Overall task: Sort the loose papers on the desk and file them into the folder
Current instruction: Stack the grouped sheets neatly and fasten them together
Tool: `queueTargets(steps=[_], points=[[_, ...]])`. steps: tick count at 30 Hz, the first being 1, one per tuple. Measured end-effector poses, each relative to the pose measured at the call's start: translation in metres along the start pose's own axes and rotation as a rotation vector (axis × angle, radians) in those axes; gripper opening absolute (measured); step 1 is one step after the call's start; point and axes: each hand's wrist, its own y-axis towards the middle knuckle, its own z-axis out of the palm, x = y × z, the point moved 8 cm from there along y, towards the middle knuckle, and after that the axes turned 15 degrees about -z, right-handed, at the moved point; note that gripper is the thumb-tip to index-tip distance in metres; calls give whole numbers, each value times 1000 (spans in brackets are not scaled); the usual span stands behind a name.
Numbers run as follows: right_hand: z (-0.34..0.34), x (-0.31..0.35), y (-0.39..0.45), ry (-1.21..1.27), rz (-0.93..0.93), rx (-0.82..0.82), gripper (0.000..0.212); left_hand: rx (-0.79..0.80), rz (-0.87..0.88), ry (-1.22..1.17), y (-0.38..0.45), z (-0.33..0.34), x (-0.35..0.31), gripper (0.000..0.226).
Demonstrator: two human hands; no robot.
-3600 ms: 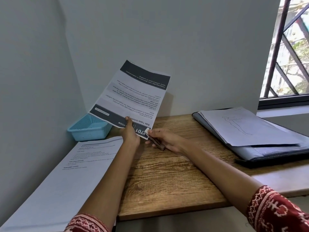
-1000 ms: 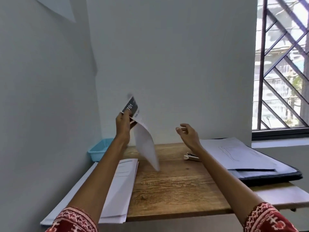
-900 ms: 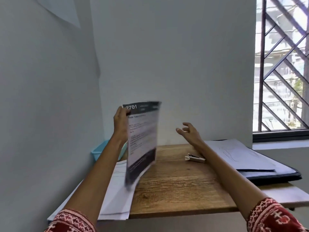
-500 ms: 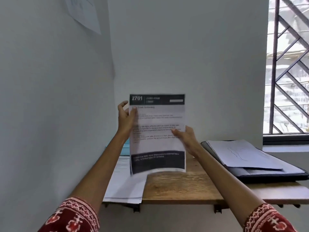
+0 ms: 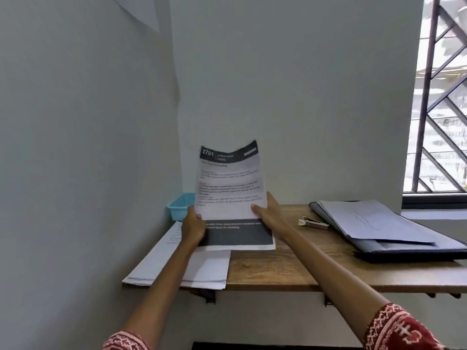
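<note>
A printed sheet (image 5: 228, 183) with a dark "2701" header and dark footer stands upright over the desk's back left. My left hand (image 5: 193, 227) grips its lower left edge. My right hand (image 5: 267, 213) pinches its right edge, thumb on the front. Its bottom edge sits low over a stack of white papers (image 5: 202, 269) lying at the desk's left end. A dark folder (image 5: 409, 251) lies open at the right with white sheets (image 5: 374, 221) on it, the top one bearing a faint line drawing.
A small stapler (image 5: 313, 223) lies on the wooden desk (image 5: 290, 269) between the held sheet and the folder. A light blue plastic basket (image 5: 180, 209) sits in the back left corner. Walls close off the left and back; a barred window (image 5: 442, 109) is at the right.
The sheet was flipped upright by my left hand, then my right hand took its right edge. Both hands have since slid down to its lower half and lowered it toward the paper stack.
</note>
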Motion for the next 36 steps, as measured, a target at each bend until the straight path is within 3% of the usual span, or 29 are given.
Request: queueTargets(steps=[5,8,11,18,20,24,29,33,36], points=[[48,-20,2,-195,152,177,66,-14,-287,494,33,-41,32,35],[84,-53,-23,-249,322,370,52,-7,-426,811,27,-57,67,38],[99,-58,-29,-437,250,477,41,-13,-506,982,20,-62,91,41],[103,-44,-21,-545,186,620,53,-51,-510,1148,18,-61,72,45],[94,-40,-14,-556,153,571,51,-66,-439,1141,22,-48,60,47],[54,-31,-1,-547,167,477,23,-46,-177,931,22,0,19,40],[-47,-37,10,-617,175,212,33,153,69,618,0,87,-45,26],[-125,-60,10,-731,214,14,27,264,131,358,-25,163,-81,27],[-179,-78,5,-757,275,-114,24,431,44,183,-47,230,-96,18]])
